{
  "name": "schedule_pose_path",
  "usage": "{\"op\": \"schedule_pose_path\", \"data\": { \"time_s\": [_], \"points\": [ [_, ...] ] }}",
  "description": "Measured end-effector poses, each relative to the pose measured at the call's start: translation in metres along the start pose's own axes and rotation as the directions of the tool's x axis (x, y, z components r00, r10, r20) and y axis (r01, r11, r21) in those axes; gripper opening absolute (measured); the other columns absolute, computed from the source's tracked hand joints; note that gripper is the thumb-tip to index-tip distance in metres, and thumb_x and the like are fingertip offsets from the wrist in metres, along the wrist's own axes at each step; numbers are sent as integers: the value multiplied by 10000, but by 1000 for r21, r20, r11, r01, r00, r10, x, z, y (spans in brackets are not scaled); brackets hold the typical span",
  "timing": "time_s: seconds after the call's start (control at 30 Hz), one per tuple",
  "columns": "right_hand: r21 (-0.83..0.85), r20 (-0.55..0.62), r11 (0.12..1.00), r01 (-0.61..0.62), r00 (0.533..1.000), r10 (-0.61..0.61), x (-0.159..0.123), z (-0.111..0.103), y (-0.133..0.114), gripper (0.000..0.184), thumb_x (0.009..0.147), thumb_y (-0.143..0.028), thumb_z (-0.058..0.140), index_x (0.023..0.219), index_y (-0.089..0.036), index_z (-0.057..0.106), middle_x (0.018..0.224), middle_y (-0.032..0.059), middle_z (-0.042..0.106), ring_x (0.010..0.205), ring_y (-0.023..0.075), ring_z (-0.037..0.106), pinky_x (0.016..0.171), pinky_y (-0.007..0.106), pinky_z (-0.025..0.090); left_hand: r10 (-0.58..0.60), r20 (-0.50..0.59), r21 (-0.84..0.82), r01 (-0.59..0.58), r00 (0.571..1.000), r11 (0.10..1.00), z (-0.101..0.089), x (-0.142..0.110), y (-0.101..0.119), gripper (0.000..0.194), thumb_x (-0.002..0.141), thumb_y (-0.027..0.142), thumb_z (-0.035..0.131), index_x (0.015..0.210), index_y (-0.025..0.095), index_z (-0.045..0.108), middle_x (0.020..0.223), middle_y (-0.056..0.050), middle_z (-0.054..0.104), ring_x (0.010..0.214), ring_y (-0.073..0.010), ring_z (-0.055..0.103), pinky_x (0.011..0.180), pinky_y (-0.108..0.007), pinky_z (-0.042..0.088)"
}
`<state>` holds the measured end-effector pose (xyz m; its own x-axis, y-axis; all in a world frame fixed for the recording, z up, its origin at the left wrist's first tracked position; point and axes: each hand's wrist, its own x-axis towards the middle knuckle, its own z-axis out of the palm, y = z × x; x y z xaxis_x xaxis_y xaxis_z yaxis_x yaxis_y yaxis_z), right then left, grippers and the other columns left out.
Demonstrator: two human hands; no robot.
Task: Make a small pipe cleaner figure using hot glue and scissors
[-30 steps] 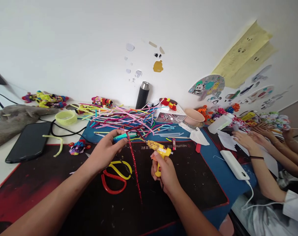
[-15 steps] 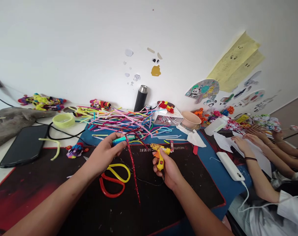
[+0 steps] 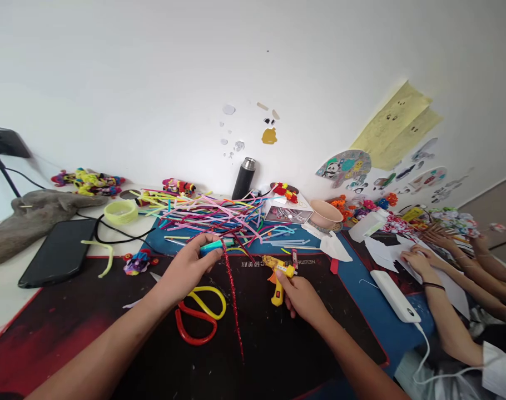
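Note:
My left hand (image 3: 190, 269) is closed on a red glittery pipe cleaner (image 3: 233, 289), whose long end hangs down over the dark mat (image 3: 269, 344). A teal object (image 3: 211, 247) shows at the same fingers; its kind is partly hidden. My right hand (image 3: 301, 294) pinches a yellow hot glue gun (image 3: 277, 280) near its back end, thumb on top, with the gun's handle free of the fingers. The nozzle points left and away from me. Below my left wrist lie scissors with one red and one yellow handle (image 3: 201, 328), their blades mostly under the forearm.
Behind my hands spreads a pile of colourful pipe cleaners (image 3: 219, 214). A black flask (image 3: 243, 179), a bowl (image 3: 326, 214) and an open box (image 3: 288, 211) stand near the wall. A phone (image 3: 56, 253) lies left; a white power bank (image 3: 395, 295) and other people's hands (image 3: 422, 258) are right.
My right hand has loosened from around the glue gun's handle and shifted to its back end. My left hand keeps the pipe cleaner. The camera view has tilted up and turned slightly left.

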<state>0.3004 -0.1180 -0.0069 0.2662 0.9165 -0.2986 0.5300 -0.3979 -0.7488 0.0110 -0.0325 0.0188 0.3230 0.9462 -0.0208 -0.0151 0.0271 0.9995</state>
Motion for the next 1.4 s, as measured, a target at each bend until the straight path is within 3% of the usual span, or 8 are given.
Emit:
{"op": "schedule_pose_path", "data": {
  "time_s": [0.1, 0.3, 0.43, 0.57, 0.7, 0.83, 1.13, 1.4],
  "points": [
    [-24, -5, 1000, 6, 1000, -6, 2, -4, 10, 724, 981, -760, 551, 482, -240, 476, 362, -12, 473, 314, 130, 497, 428, 251, 358, -14, -6, -30, 14, 1000, 999, 0, 0, 2, 459, 837, 585, 747, 1067, 218, 597, 677, 74, 496, 599, -144, 415, 574, -273, 324],
    [258, -59, 966, -7, 998, 23, 2, 5, 28, 686, 852, -866, 630, 580, -247, 516, 341, -66, 361, 293, 124, 369, 377, 254, 213, -11, -3, -39, 11, 1000, 999, 1, -1, 0, 467, 826, 608, 746, 1041, 223, 592, 682, 71, 489, 588, -145, 423, 570, -271, 334],
    [342, -24, 935, 90, 996, -87, -3, 16, 25, 675, 919, -844, 598, 672, -217, 565, 371, -77, 395, 321, 108, 376, 413, 244, 258, 15, 0, -3, -15, 1000, 1000, 0, 0, -8, 429, 853, 593, 738, 1039, 229, 608, 685, 69, 496, 582, -145, 445, 561, -266, 337],
    [375, 102, 904, 208, 959, -263, -2, 39, -2, 530, 1027, -688, 609, 924, -175, 695, 554, -53, 562, 417, 102, 483, 444, 221, 308, 19, -48, 76, -15, 999, 997, -1, 1, -10, 406, 863, 579, 731, 1046, 228, 638, 680, 58, 529, 591, -159, 481, 559, -272, 360],
    [424, 144, 846, 324, 898, -416, 5, 72, -41, 436, 1027, -621, 660, 1077, -192, 722, 761, -16, 655, 590, 124, 623, 505, 209, 416, 31, -86, 162, -16, 996, 987, -4, 2, -6, 440, 850, 604, 726, 1077, 234, 658, 716, 34, 604, 628, -189, 545, 575, -286, 394],
    [515, 168, 790, 331, 865, -472, 11, 94, -73, 456, 976, -659, 696, 1024, -206, 704, 835, -4, 680, 613, 128, 638, 567, 233, 505, 87, -120, 231, -57, 989, 971, -10, 4, -3, 400, 871, 578, 709, 1064, 231, 668, 875, -16, 715, 755, -228, 644, 647, -308, 463],
    [513, 198, 790, 335, 850, -489, 30, 95, -113, 390, 996, -569, 675, 873, -200, 710, 610, -50, 579, 482, 113, 527, 491, 229, 406, 156, -200, 304, -90, 967, 949, -23, 11, -3, 323, 928, 497, 678, 1086, 215, 672, 1024, -44, 714, 926, -251, 657, 829, -344, 509],
    [546, 234, 771, 329, 823, -517, 36, 104, -120, 354, 999, -516, 646, 822, -210, 657, 621, -51, 569, 474, 109, 519, 482, 230, 384, 59, -229, 236, -3, 972, 972, -28, 13, -5, 380, 923, 538, 700, 1120, 214, 667, 923, -28, 688, 748, -201, 583, 667, -306, 465]
  ]
}}
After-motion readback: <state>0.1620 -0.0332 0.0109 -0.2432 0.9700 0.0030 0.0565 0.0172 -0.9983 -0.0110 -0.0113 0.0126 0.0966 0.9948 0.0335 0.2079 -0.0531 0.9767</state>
